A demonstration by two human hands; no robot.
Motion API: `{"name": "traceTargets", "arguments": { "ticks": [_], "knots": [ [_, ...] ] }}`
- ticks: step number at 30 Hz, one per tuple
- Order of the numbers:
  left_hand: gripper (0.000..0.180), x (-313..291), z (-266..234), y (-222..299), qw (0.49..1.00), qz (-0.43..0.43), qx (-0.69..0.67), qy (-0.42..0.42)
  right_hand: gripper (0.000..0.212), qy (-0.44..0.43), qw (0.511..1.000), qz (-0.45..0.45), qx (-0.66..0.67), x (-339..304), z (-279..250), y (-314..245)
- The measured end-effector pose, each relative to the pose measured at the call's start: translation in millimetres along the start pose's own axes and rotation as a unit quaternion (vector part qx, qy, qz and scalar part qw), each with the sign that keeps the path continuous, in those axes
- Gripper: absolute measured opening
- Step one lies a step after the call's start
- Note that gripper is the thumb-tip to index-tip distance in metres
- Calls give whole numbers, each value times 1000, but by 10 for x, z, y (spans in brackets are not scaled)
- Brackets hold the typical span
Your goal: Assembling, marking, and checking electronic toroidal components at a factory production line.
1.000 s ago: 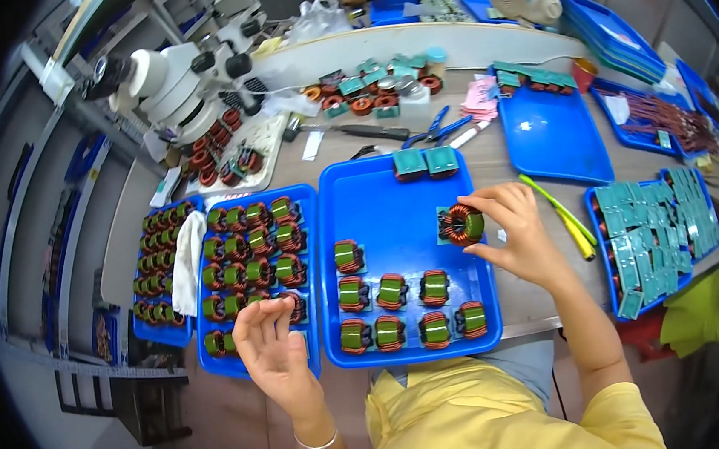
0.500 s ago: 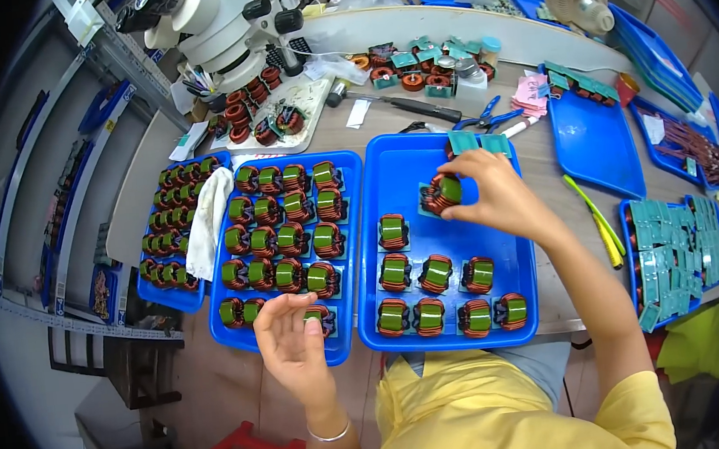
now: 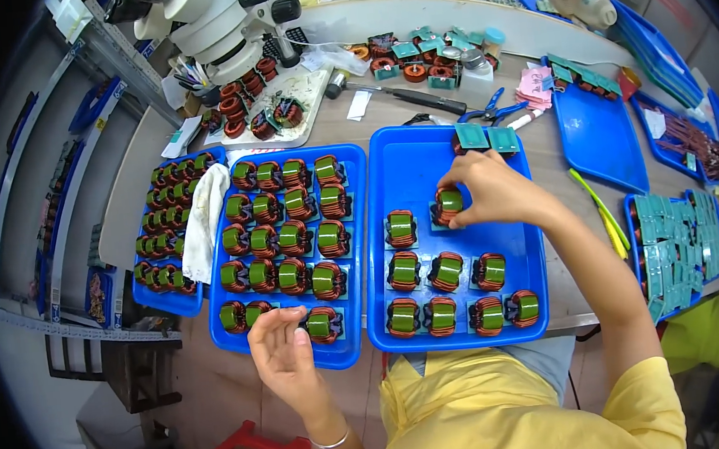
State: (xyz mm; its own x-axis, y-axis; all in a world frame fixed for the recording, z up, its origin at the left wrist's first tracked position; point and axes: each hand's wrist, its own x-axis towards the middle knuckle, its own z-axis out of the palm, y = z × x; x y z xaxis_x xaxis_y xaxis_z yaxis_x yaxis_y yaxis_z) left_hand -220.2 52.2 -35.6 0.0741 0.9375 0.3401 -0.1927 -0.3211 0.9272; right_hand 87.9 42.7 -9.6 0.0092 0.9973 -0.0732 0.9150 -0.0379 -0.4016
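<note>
My right hand (image 3: 497, 188) reaches over the right blue tray (image 3: 382, 164) and pinches a copper-wound coil (image 3: 447, 206) with green tape round its middle, on a small green circuit board. The coil is at or close to the tray floor; exact contact is hidden. Several like coils stand in rows nearer me, one of them a single coil (image 3: 401, 228) just left of the held one. Over the front edge of the middle blue tray (image 3: 231, 338), my left hand (image 3: 289, 363) is empty, palm up, fingers loosely curved and apart from the thumb. Rows of taped coils (image 3: 295, 239) fill that tray.
Two boards face up (image 3: 471, 136) lie in the right tray's far corner. A white cloth (image 3: 206, 225) lies between the left trays. Behind are a microscope (image 3: 227, 31), a hammer (image 3: 399, 94) and blue pliers (image 3: 495, 110). Yellow tweezers (image 3: 602, 216) and a tray of green boards (image 3: 677, 239) stand right.
My right hand has lowered the coil slightly toward me and turned it, so its green band faces up. The left hand stays open, a little lower; the whole view has shifted slightly.
</note>
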Motion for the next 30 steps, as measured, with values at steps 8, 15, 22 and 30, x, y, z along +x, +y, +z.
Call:
{"name": "traceTargets", "arguments": {
  "ticks": [8,15,22,30],
  "knots": [
    [33,65,114,-69,999,2,-14,-46,49,37,999,-29,-28,-168,181,-130],
    [28,195,333,106,987,5,71,-147,39,213,975,-33,44,-458,-104,55],
    [35,849,1341,209,829,197,272,-448,17,299,935,168,84,-1374,-239,771],
    [55,1043,2447,-850,776,249,336,-473,20,227,929,289,54,-1912,254,780]
  ]
}}
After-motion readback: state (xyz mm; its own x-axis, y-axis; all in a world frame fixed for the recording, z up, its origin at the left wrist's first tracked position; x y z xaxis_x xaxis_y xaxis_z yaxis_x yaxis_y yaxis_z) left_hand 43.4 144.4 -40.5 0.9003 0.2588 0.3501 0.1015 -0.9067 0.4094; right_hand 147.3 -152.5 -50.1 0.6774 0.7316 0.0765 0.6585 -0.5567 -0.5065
